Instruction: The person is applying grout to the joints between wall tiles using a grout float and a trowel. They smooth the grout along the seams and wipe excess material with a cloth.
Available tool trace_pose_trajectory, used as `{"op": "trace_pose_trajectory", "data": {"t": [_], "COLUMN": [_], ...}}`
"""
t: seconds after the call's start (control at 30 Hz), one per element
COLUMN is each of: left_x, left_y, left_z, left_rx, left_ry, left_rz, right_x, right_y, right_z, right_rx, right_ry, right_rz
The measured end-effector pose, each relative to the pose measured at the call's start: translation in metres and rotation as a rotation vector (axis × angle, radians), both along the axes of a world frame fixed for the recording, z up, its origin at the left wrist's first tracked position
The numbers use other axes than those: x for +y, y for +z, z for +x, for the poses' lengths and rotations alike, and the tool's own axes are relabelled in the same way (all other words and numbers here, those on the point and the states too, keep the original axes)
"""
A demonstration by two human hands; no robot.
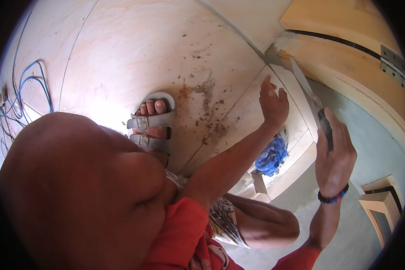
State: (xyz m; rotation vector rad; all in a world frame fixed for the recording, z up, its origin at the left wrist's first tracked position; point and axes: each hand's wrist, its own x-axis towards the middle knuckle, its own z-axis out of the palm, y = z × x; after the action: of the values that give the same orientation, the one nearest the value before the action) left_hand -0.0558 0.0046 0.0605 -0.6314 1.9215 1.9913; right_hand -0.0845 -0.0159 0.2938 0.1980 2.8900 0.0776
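My right hand [335, 164] is wrapped round the dark handle of a knife-like tool [305, 83] with a long, tapering metal blade. Its tip points away from me, close to the foot of the wooden door frame [335, 56]; whether it touches the wood, I cannot tell. My left hand [273, 105] hovers to the left of the blade, fingers apart and nothing held. Below that hand, partly behind my left forearm, a crumpled blue plastic bag [272, 155] lies on the pale tiled ledge [297, 101].
Dark crumbs and dirt [207, 105] are scattered over the tiled floor [121, 49] beside my sandalled foot [150, 121]. Blue cables [33, 81] lie at the far left. A metal hinge [395, 67] sits on the frame at right, above a grey wall [346, 121] with a wood-framed opening [380, 204].
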Motion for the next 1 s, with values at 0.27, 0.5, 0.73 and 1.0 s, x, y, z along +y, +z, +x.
{"op": "trace_pose_trajectory", "data": {"t": [0.27, 0.5, 0.73, 1.0], "left_x": [-0.008, -0.006, -0.004, -0.002], "left_y": [-0.014, -0.016, -0.017, -0.019], "left_z": [-0.023, -0.034, -0.038, -0.038], "left_rx": [-0.011, 0.182, 0.184, 0.217], "left_ry": [-0.06, -0.069, -0.125, -0.129], "left_rz": [0.019, 0.004, -0.044, -0.027], "right_x": [-0.012, -0.029, -0.033, -0.028], "right_y": [0.05, 0.056, 0.043, 0.041], "right_z": [0.065, 0.117, 0.142, 0.147], "right_rx": [-0.191, -0.175, -0.022, -0.009], "right_ry": [-0.263, -0.526, -0.732, -0.829], "right_rz": [-0.115, -0.246, -0.304, -0.332]}}
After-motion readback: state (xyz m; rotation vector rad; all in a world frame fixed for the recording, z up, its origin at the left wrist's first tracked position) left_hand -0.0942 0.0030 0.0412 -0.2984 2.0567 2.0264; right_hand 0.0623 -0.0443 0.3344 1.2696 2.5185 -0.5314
